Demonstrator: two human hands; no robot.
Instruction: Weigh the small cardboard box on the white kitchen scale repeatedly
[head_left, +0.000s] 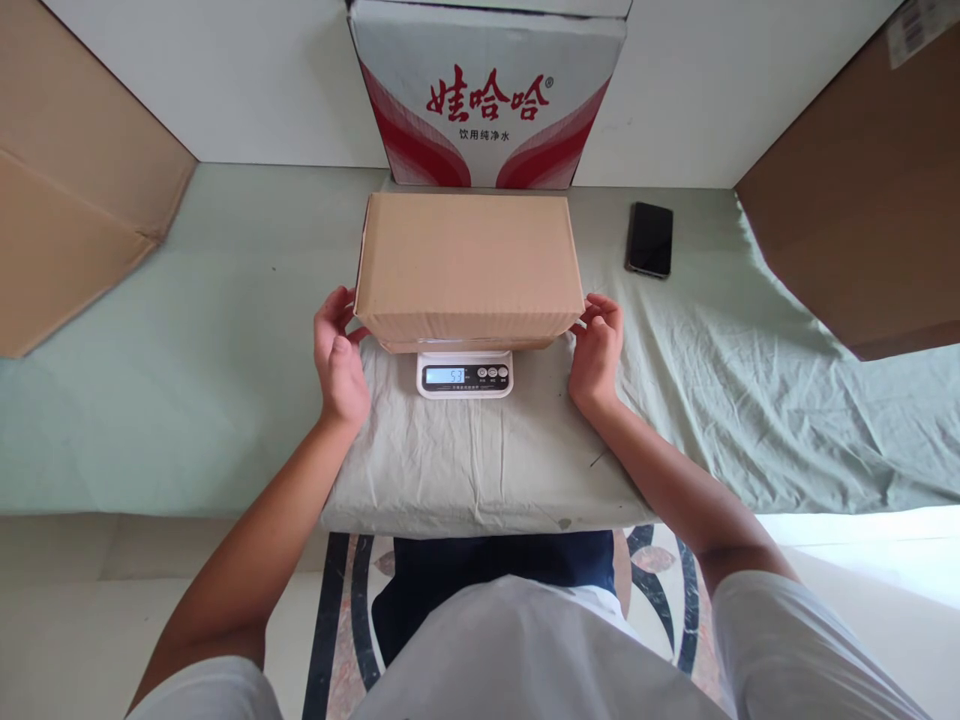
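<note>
Near mid-frame, a brown carton point(469, 255) sits over a white scale point(465, 393), apparently placed so its display point(445, 376) shows; left hand point(341, 360) and right hand point(597, 352), apart, flank the carton, perhaps steadying it; grip unclear.

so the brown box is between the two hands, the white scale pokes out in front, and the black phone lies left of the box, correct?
Not quite: the black phone lies to the right of the brown box, as the head view shows. The rest stands: the box is between the left hand and right hand, with the white scale poking out in front.
</note>
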